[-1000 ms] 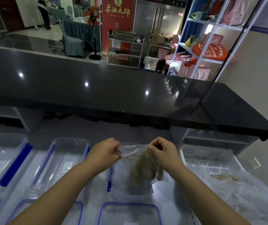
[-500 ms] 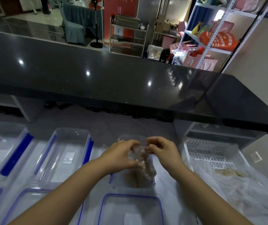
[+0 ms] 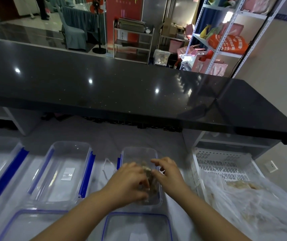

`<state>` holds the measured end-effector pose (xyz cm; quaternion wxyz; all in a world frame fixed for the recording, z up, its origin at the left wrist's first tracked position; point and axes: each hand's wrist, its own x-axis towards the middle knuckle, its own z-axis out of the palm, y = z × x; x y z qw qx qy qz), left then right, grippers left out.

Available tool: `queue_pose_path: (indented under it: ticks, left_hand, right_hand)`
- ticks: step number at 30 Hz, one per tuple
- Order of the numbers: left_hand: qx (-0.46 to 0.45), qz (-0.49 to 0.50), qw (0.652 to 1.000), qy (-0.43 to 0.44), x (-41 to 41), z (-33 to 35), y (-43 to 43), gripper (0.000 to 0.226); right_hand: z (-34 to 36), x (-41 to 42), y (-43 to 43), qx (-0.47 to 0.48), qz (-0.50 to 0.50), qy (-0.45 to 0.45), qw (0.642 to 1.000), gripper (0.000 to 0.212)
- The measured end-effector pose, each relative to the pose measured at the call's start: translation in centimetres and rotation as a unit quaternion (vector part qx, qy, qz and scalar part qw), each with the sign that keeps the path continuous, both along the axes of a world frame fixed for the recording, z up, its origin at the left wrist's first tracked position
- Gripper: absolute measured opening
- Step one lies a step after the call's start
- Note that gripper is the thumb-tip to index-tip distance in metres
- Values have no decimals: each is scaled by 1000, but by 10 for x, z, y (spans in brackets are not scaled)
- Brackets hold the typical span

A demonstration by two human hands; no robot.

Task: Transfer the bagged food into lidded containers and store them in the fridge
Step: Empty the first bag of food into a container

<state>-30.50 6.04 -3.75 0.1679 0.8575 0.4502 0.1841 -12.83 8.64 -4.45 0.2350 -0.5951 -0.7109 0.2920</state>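
While yr L hand (image 3: 130, 181) & R hand (image 3: 168, 173) pinch the bag (image 3: 148, 171) between them, it lies lengthwise in the tub (image 3: 139, 149), lower centre.

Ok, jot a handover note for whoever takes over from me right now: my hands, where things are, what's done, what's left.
Left hand and right hand both grip the bagged food, low inside the clear container.
A blue-rimmed lid lies just in front of it, off.
More bags sit in the white crate on the right.
Done: one bag going in.
Left: lid on, remaining bags, fridge.
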Motion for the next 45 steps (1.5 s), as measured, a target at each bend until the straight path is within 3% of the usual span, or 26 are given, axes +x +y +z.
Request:
queue_pose_path:
  ticks: [3,11,13,20,28,32,35,39,45]
  left_hand:
    - [6,13,999,40,7,-11,-5,31]
    - [14,33,997,74,5,-25,-8,7]
    - [15,52,995,81,3,-25,-10,12]
    - [-25,164,986,-27,-12,-14,-15,3]
    - [-96,220,960,-143,-11,14,-3,12]
    - [-113,218,941,-232,-15,30,2,13]
    - [-119,221,916,-313,-19,32,4,16]
    - [-136,239,912,-304,-26,26,5,15]
    - [-175,244,910,-287,-32,12,2,9]
  right_hand:
    - [0,-9,10,-5,21,-41,999,28]
    - [5,-13,22,-58,16,-146,988,27]
    - [4,-15,27,-78,15,-158,984,26]
    - [-5,-18,28,-46,42,-221,973,30]
    - [33,-19,31,-26,14,-9,1000,29]
    - [54,-22,31,-81,-28,156,984,15]
    - [56,-26,33,-117,-40,227,966,19]
    - [50,-24,36,-111,-64,236,963,18]
    - [23,-15,32,-112,-55,107,986,35]
